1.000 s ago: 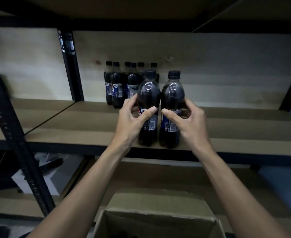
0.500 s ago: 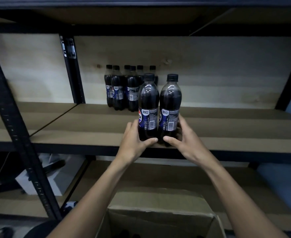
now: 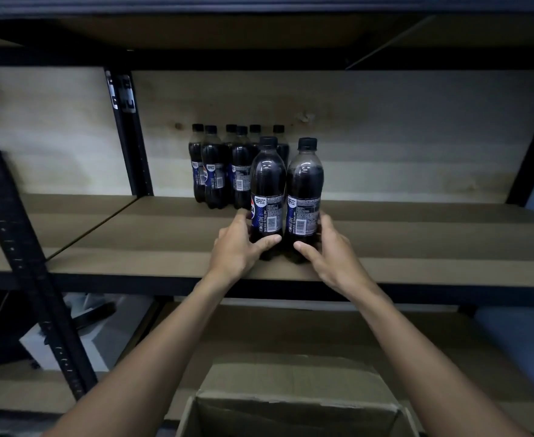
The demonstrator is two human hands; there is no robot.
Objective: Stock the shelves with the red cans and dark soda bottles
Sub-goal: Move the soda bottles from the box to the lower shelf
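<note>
Black perforated steel uprights [image 3: 13, 244], brown wooden shelf boards [image 3: 416, 247], pale plywood back panel [image 3: 385, 137]. Open cardboard box [image 3: 290, 376] below. Lighting dim; upper shelf [image 3: 227, 29] underside shadowed.

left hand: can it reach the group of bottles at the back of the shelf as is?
Probably, once freed: the left hand grips the front left bottle. The bottles at the back stand behind it and leftward, with only bare shelf between.

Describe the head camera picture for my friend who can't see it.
The left hand grips the left soda bottle, the right hand the right soda bottle, both standing on a wooden shelf. More bottles stand behind.
</note>
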